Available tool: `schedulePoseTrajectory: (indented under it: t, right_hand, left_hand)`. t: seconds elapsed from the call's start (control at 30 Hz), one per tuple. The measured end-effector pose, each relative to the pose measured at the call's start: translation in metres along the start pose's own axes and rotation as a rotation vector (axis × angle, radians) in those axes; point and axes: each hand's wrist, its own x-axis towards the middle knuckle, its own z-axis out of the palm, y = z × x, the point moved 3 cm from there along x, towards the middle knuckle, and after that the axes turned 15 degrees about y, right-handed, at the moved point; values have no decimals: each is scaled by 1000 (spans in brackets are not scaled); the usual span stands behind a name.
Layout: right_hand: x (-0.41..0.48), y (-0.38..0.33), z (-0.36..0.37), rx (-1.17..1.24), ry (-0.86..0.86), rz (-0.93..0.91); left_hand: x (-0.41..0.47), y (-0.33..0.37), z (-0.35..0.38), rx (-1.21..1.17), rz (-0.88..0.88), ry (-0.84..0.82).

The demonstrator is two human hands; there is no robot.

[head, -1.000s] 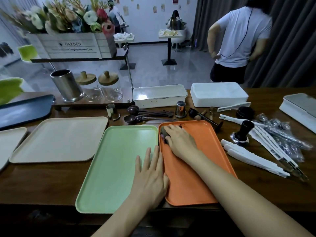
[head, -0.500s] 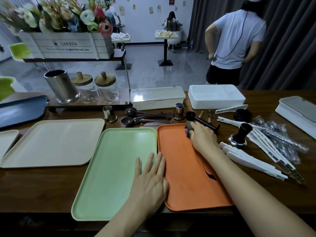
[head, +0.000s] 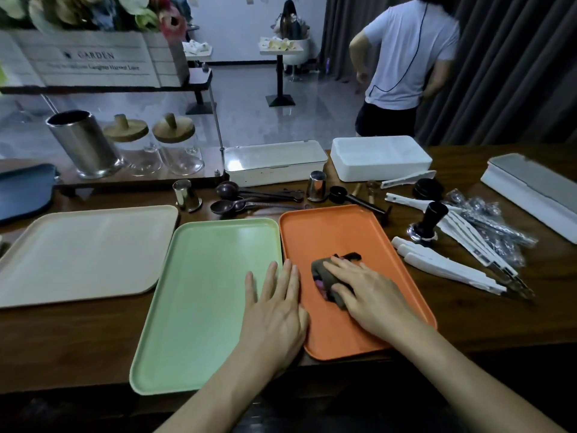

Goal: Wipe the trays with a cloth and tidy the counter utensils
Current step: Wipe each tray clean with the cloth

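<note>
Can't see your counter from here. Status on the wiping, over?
Right hand presses cloth on orange tray. Left hand flat on green tray beside it. No utensils on orange tray; spoons lie past its far rim.

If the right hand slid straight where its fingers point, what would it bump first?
Probably the orange tray's raised left rim, with the cloth pushed ahead of the right hand; the green tray lies just beyond.
</note>
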Motion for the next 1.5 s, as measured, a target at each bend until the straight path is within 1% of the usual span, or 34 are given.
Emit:
schedulePoseTrajectory:
  t: [0.07,0.17,0.33,0.47,0.6,0.7,0.77,0.87,0.97,1.0,1.1,1.17,1.27,1.4,1.5]
  right_hand:
    - [10,9,0,-26,11,60]
    - [47,26,1,-50,85,151]
    - [95,40,1,-107,110,197]
    - [81,41,-7,-129,65,136]
    - [20,42,-32,-117,-20,44]
    - [-27,44,-48,-92,-106,28]
    - [-43,48,-53,-90,-161,12]
    - [-48,52,-57,-58,-178,-46]
    - [-41,58,-62,-22,-234,-90]
    - [-38,62,-63,-15,-257,-106]
    - [-33,76,-65,-8,-281,-157]
    - [-33,82,-65,8,-290,-160]
    - [-35,88,-67,5,-296,-175]
    - [-42,96,-74,25,-379,-140]
    - [-47,90,-70,40,-339,-159]
  left_hand:
    - [1,0,-3,-10,2,-59]
    - [2,0,-8,-17,6,-143]
    - [2,0,-9,0,-5,-152]
    - [2,2,-9,39,-35,-186]
    - [1,3,-9,70,-53,-191]
    - [0,3,-8,86,-80,-196]
    - [1,6,-11,111,-82,-193]
    - [0,8,-15,105,-97,-159]
    - [-10,10,-22,31,-139,-49]
    - [-15,10,-23,-4,-146,-63]
    - [-31,11,-33,-108,-132,-220]
    - [-34,9,-40,-140,-116,-269]
    - [-30,4,-43,-74,-71,-282]
    - [-29,4,-42,-57,-44,-264]
    - [-28,4,-42,-73,-41,-231]
